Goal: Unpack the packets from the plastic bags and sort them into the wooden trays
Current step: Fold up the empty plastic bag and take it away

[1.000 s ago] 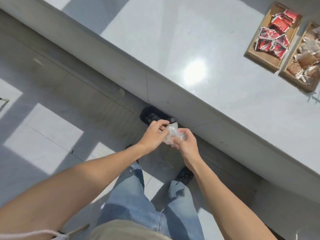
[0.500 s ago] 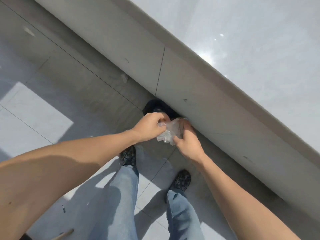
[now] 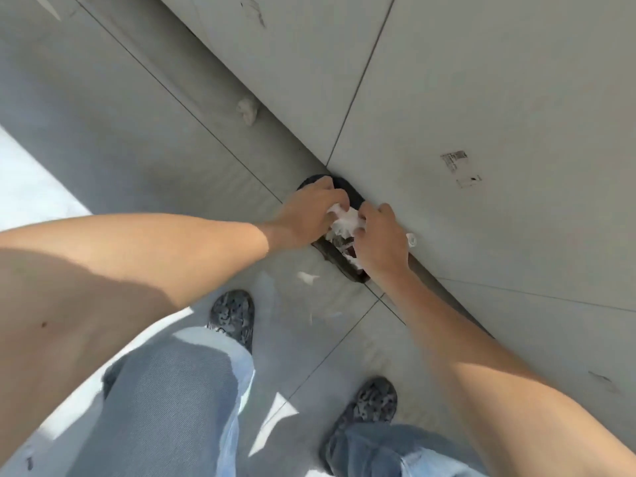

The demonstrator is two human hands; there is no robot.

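Head view, looking steeply down at grey floor tiles (image 3: 144, 139) and the grey front panel of a counter (image 3: 499, 80).

Left hand (image 3: 306, 215), just above centre: fingers curled, pinching the left edge of a crumpled clear plastic bag (image 3: 346, 220).

Right hand (image 3: 378, 242), at 3 o'clock of the left hand: fingers bent, gripping the right edge of the same bag.

Bag bunched between the two hands, directly above a dark round bin (image 3: 339, 254) standing against the foot of the counter; bin contents blurred, pale scraps and something dark red only.

Small white scrap (image 3: 307, 277) on the floor at 7 o'clock of the bin; another white scrap (image 3: 247, 110) at 11 o'clock, beside the counter base.

Worn label (image 3: 459, 166) on the panel at 2 o'clock of the hands.

Jeans (image 3: 179, 407) and two dark patterned shoes (image 3: 234, 316) at 6 o'clock.

Packets and wooden trays outside the view.
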